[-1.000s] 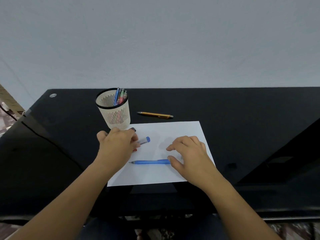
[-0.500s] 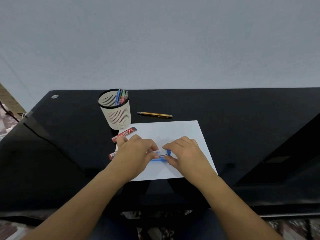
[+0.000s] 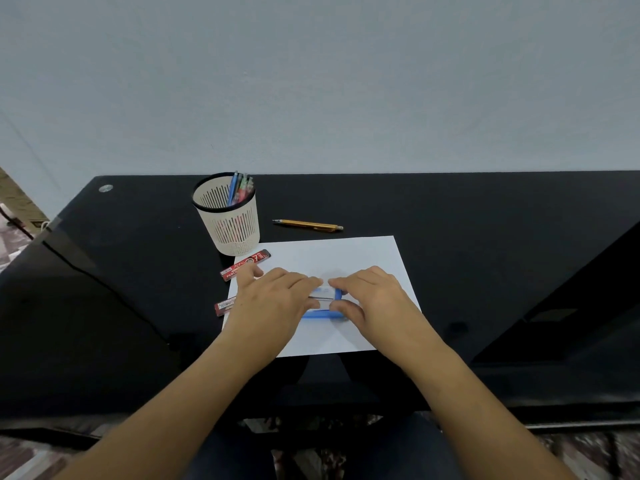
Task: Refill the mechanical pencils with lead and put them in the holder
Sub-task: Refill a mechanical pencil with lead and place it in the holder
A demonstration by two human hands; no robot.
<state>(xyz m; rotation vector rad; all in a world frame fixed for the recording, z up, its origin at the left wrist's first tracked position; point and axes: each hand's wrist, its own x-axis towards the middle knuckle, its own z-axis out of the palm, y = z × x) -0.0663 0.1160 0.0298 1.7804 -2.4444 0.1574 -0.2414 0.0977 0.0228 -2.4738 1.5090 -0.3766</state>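
Observation:
My left hand (image 3: 273,303) and my right hand (image 3: 375,299) meet over the white paper sheet (image 3: 367,258). Between their fingertips they pinch a small clear lead tube (image 3: 323,293); my right fingers are at its blue cap end. A blue mechanical pencil (image 3: 317,315) lies on the paper just below the tube, partly hidden by both hands. A yellow mechanical pencil (image 3: 308,225) lies on the black desk behind the paper. The white slotted holder (image 3: 230,226) stands at the back left with several pencils in it.
Two red lead cases lie at the paper's left edge: one (image 3: 246,265) in front of the holder, another (image 3: 225,305) beside my left wrist. The black desk (image 3: 485,237) ends at a grey wall behind, and its front edge runs under my forearms.
My left hand lifted the clear tube from beside the red case and carried it right. My right hand left the blue pencil and took the tube's blue cap end.

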